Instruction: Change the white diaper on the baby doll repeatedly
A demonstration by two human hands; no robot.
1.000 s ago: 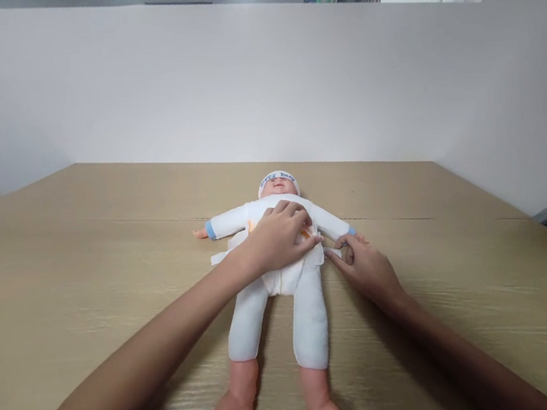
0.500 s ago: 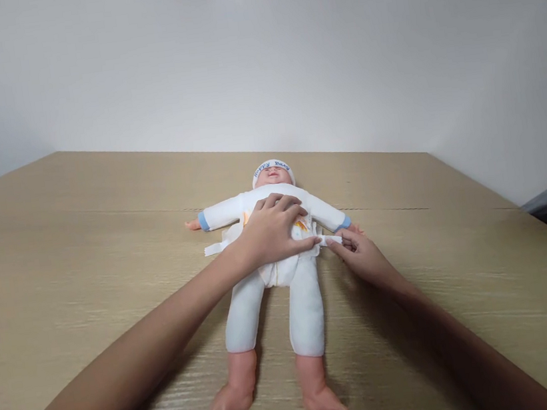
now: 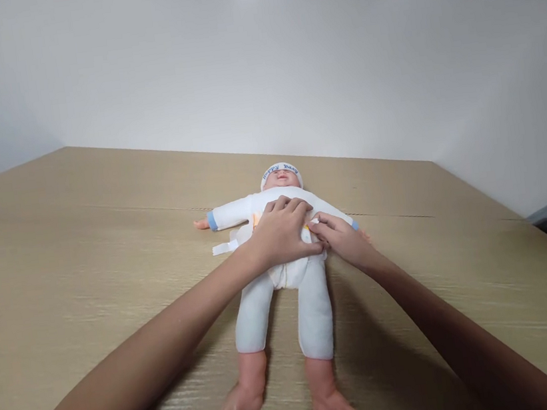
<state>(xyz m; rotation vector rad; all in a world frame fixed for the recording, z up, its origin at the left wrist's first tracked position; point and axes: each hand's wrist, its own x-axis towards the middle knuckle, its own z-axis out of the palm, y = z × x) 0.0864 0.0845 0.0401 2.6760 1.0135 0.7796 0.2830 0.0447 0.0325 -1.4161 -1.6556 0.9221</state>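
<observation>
1. A small white fastening tab [image 3: 314, 221] is clamped between the thumb and fingertips of the right grip [image 3: 342, 239], at the front of a white diaper [image 3: 290, 275].
2. The left grip [image 3: 285, 234] is not closed on anything: its fingers are spread over the diaper's front, with the thumb set apart, near the right grip. The front panel seems to be pressed down by it.
3. The diaper is wrapped around a doll [image 3: 313, 307], which is laid face up on the surface [image 3: 110, 267], its head beyond both grips and its feet on the near side.
4. As far as can be judged, the diaper is placed and its front is folded up; the tab at the right grip is partway through being fastened. A second tab [image 3: 225, 247] is left loose, stretched outward to the left of the left grip, so that side is not yet secured.
5. Most of the front panel and its print is hidden under the left grip. Whether the clamped tab is stuck down cannot be told, since it is mostly covered by the right grip's fingers. The diaper's back is hidden beneath the doll.
</observation>
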